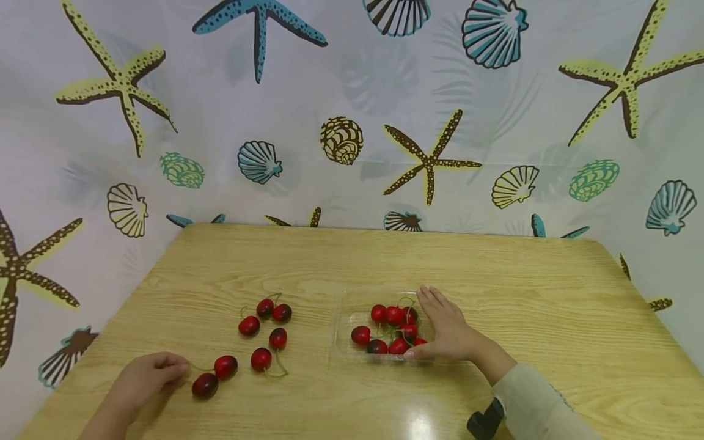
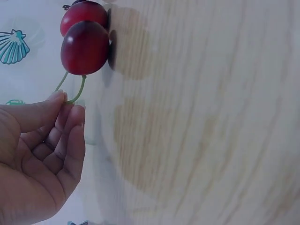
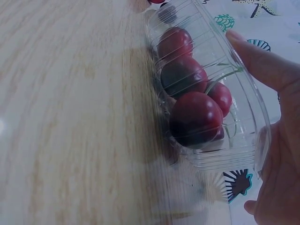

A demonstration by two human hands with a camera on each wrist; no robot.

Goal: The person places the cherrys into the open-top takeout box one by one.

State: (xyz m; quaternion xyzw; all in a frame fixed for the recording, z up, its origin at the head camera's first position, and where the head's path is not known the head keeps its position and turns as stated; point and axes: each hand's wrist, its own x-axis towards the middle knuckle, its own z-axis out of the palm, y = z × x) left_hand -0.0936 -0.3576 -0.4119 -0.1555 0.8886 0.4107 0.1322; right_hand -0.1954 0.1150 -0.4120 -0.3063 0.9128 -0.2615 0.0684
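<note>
My left hand pinches the thin green stems of a joined pair of cherries between thumb and fingertips. One cherry of the pair is bright red, the other darker; both hang close at the wooden table top. My right hand rests across the right end of a clear plastic box, fingers straight toward its far corner and thumb along the near rim. Inside the box lie several red and dark cherries with green stems. The hand hides part of the box's right end.
Between the left hand and the box lie more stemmed cherries: a pair at the back, a single-looking one beside it, and a joined pair nearer. A cloth with starfish and shell prints hangs behind the wooden table.
</note>
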